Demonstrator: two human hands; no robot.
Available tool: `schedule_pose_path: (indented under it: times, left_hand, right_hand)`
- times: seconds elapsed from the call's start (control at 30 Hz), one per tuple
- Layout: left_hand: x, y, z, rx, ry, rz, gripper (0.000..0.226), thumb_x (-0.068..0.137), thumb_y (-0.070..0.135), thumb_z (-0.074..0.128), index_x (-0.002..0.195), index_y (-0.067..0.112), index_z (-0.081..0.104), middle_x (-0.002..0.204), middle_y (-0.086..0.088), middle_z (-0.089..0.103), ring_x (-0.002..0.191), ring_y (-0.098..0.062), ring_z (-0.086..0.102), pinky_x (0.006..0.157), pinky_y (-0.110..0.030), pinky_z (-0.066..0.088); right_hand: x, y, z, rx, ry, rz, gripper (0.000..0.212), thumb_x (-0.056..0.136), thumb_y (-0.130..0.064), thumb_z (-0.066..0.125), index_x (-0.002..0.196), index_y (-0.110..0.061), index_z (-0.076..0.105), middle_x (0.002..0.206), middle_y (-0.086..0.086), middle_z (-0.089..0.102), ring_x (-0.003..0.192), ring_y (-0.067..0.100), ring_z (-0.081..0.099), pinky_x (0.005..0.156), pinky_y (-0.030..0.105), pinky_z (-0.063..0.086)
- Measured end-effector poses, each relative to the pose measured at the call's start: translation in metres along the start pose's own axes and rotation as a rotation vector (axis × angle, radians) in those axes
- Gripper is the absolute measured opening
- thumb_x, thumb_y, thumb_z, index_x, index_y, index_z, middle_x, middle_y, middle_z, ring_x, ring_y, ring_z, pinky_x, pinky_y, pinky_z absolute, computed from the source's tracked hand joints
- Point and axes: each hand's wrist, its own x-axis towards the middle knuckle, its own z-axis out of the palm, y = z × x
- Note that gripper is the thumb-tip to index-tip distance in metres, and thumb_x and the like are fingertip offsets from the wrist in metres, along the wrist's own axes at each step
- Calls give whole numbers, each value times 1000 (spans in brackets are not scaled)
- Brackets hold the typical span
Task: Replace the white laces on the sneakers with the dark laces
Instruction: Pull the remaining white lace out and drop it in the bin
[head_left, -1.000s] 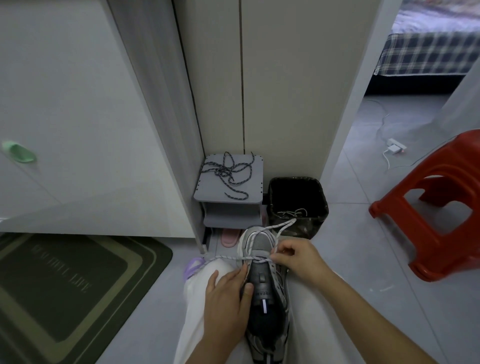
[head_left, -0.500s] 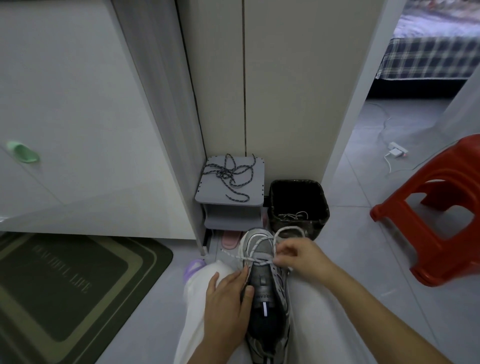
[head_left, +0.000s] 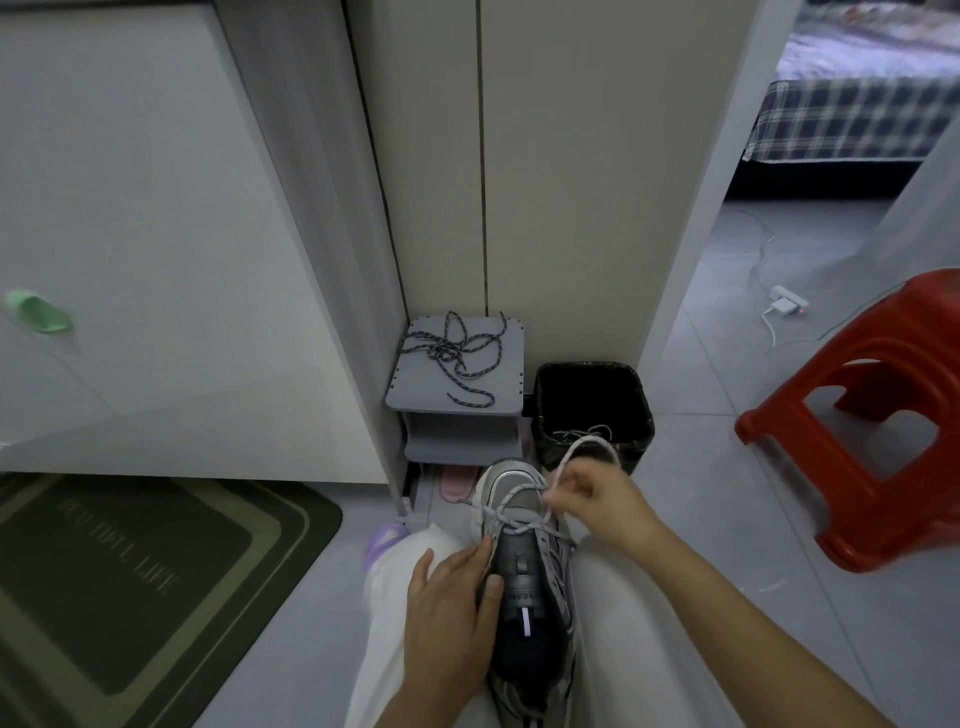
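One sneaker (head_left: 524, 566), its side gripped by left hand (head_left: 447, 608); right hand (head_left: 597, 506) fingers (head_left: 563, 496) pinch one white lace (head_left: 587, 446); one dark-lace tangle (head_left: 454, 353) far.

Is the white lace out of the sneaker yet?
Partly in. The white lace crosses eyelets near the toe of the sneaker; the right hand pinches a loop of it. Upper eyelets look unlaced.

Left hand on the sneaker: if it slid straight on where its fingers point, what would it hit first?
Probably the white lace crossing the sneaker, just ahead of the left hand.
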Motion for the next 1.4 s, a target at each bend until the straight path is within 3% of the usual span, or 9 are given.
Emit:
schedule_pose_path:
  times: [0.17, 0.33, 0.47, 0.57, 0.77, 0.9, 1.07, 1.23, 1.4]
  left_hand:
    - [1, 1, 1, 6, -4, 6, 65, 85, 53, 11, 138, 34, 43, 132, 18, 53, 123, 5, 40, 113, -23, 4]
    - [0, 1, -1, 7, -6, 8, 66, 84, 54, 9, 138, 35, 43, 132, 18, 53, 123, 4, 40, 112, -21, 1]
    - [1, 1, -1, 10, -4, 4, 66, 84, 54, 9, 138, 36, 42, 132, 19, 53, 123, 5, 40, 111, -20, 0]
    - [0, 0, 1, 11, -1, 11, 63, 85, 54, 11, 137, 35, 44, 131, 18, 54, 122, 4, 41, 112, -20, 2]
    - [0, 0, 1, 30, 1, 13, 64, 85, 53, 10, 137, 35, 43, 131, 18, 54, 122, 4, 41, 112, -22, 4]
    - [0, 0, 0, 26, -2, 9, 64, 85, 53, 10, 138, 36, 42, 131, 18, 54, 123, 4, 41, 113, -23, 4]
    - [-1, 2, -1, 12, 13, 0, 64, 85, 54, 10, 137, 35, 43, 131, 17, 54, 122, 5, 41, 111, -18, -2]
    - [-2, 1, 0, 9, 19, 9, 62, 87, 52, 12, 137, 36, 44, 130, 18, 54, 121, 5, 42, 111, -20, 1]
    - [-1, 1, 0, 13, 12, 4, 63, 86, 53, 11, 137, 36, 44, 131, 19, 54, 122, 5, 41, 112, -21, 2]
  right_hand:
    - [-10, 16, 17, -287, 66, -96, 21, 87, -20, 63, 69, -24, 53, 81, -2, 67, 75, 11, 62, 72, 27, 50]
    - [-6, 9, 12, 418, 255, 108, 16, 99, -10, 40, 83, -9, 41, 73, 9, 69, 57, 13, 66, 51, 22, 51]
    - [-11, 12, 14, 99, 111, 62, 6, 86, -14, 65, 82, -14, 60, 82, -1, 70, 71, 7, 64, 63, 14, 48]
    - [-11, 18, 16, -133, 34, -20, 14, 79, -15, 72, 69, -12, 62, 73, -11, 65, 64, -6, 57, 62, 10, 41]
    - [-13, 19, 10, -45, -18, -2, 19, 76, -9, 74, 70, -24, 65, 82, -9, 67, 75, -2, 61, 67, 8, 45]
    - [-9, 25, 13, -95, 40, 33, 21, 86, -14, 65, 69, -24, 59, 87, 2, 70, 81, 14, 65, 75, 26, 52]
    - [-6, 22, 16, 357, 147, 129, 13, 97, -10, 44, 85, -8, 47, 87, 15, 71, 77, 23, 70, 60, 26, 54]
    - [-8, 26, 17, 113, 44, 14, 11, 76, -10, 75, 81, -17, 68, 80, 1, 71, 78, 12, 68, 77, 26, 54]
    - [-11, 28, 24, -143, 122, 15, 14, 88, -23, 62, 75, -22, 56, 79, -1, 66, 74, 11, 61, 69, 28, 50]
